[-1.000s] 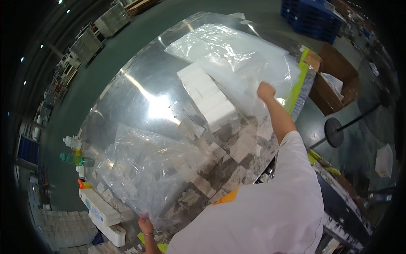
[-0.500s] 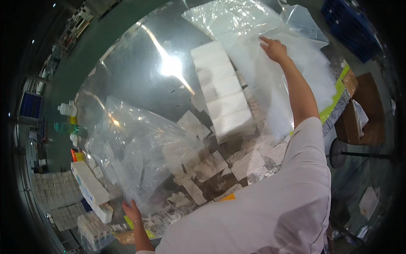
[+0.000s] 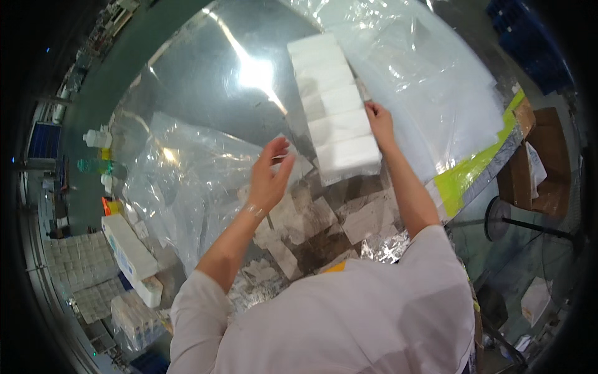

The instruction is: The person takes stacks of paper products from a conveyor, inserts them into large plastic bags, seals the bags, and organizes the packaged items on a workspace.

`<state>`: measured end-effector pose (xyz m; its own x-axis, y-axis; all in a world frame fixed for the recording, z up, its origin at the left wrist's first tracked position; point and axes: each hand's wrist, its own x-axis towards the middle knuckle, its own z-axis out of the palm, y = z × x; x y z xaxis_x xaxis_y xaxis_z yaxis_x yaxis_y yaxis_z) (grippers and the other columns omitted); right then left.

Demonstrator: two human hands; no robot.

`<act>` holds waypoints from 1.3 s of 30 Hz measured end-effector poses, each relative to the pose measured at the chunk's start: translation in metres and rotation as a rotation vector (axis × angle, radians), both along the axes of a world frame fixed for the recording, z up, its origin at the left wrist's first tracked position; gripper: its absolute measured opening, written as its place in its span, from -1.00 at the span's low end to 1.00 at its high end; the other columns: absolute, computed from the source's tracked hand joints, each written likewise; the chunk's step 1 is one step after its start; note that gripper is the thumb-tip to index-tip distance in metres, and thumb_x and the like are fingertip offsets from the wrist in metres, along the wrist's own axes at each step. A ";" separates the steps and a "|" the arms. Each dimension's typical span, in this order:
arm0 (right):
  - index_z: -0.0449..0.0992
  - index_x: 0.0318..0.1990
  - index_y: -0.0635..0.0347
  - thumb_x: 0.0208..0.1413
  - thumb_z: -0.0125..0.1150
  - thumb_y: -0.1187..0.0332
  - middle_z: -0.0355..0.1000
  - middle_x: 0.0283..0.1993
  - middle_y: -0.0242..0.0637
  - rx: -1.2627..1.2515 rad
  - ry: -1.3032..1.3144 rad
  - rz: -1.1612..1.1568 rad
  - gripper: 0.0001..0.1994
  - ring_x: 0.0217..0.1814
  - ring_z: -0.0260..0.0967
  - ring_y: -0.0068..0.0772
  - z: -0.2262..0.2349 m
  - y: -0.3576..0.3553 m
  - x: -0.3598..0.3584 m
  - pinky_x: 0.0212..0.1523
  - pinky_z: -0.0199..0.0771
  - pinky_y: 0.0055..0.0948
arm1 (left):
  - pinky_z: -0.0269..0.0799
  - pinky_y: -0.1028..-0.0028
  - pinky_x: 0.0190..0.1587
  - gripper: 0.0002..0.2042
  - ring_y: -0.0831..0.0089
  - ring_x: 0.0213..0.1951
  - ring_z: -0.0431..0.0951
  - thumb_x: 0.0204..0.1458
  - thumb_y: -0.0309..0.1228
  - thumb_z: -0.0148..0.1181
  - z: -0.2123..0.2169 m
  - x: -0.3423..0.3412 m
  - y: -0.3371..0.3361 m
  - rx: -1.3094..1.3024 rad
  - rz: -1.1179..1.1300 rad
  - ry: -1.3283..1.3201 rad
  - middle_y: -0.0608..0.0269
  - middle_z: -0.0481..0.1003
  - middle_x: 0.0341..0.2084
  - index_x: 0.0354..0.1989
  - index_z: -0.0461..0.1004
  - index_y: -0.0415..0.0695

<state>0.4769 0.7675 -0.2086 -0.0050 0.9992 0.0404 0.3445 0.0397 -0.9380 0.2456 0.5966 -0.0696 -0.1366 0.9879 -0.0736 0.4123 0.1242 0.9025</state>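
Note:
A long row of white folded tissue stacks (image 3: 336,103) lies on the shiny metal table (image 3: 205,81), running away from me. Thin clear film shows at its near end. My right hand (image 3: 381,124) is at the row's right side, its fingers bent and drawn together against the edge; what they pinch, if anything, is hidden. Left of the row, my left hand (image 3: 271,177) is raised with thumb and fingers apart, holding nothing. Beneath and beside it spreads a crumpled clear plastic bag (image 3: 180,187). Flat clear plastic bags (image 3: 436,106) lie piled to the right.
Worn paper patches (image 3: 367,221) cover the table's near part. Yellow-green tape (image 3: 458,184) lines the right edge. A cardboard box (image 3: 548,156) and blue crates (image 3: 529,43) stand beyond it. At left are a white box (image 3: 131,249), bottles (image 3: 93,138) and wrapped tissue packs (image 3: 134,321).
My right hand has come back from the piled plastic bags to the tissue row's right side. My left hand has risen from the table's near left edge toward the row. The view has shifted slightly.

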 end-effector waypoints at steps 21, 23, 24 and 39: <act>0.35 -0.11 0.31 -0.14 0.13 0.20 0.39 -0.23 -0.11 -0.769 0.792 0.052 -0.56 -0.20 0.37 -0.24 0.139 -0.256 0.018 -0.15 0.41 -0.36 | 0.20 0.37 0.05 -0.24 0.30 0.04 0.24 -0.11 -0.23 0.25 0.030 0.037 -0.172 -0.378 -0.123 -0.731 0.06 0.20 0.03 0.20 -0.11 -0.11; 0.38 -0.20 0.27 -0.15 0.11 0.20 0.41 -0.28 -0.14 -0.832 0.944 0.059 -0.62 -0.27 0.39 -0.26 0.136 -0.275 0.031 -0.22 0.43 -0.33 | 0.04 0.31 0.15 -0.30 0.21 0.10 0.17 -0.11 -0.23 0.22 0.039 0.008 -0.191 -0.036 -0.347 -0.132 0.07 0.17 0.06 0.17 0.01 -0.17; 0.39 -0.21 0.27 -0.15 0.10 0.19 0.41 -0.29 -0.15 -0.782 0.903 0.067 -0.62 -0.28 0.39 -0.26 0.141 -0.284 0.040 -0.22 0.43 -0.34 | -0.02 0.24 0.17 -0.34 0.12 0.13 0.12 -0.16 -0.22 0.25 0.046 -0.005 -0.204 0.243 -0.164 0.317 0.02 0.16 0.07 0.12 0.13 -0.18; 0.44 -0.24 0.29 -0.12 0.06 0.18 0.43 -0.27 -0.12 -1.010 0.985 0.449 -0.63 -0.28 0.41 -0.30 0.172 -0.380 -0.067 -0.22 0.43 -0.35 | 0.35 0.34 -0.40 -0.66 0.20 -0.52 0.46 0.10 -0.10 -0.15 0.068 -0.180 -0.264 0.147 0.204 0.457 0.06 0.42 -0.64 -0.09 0.42 0.01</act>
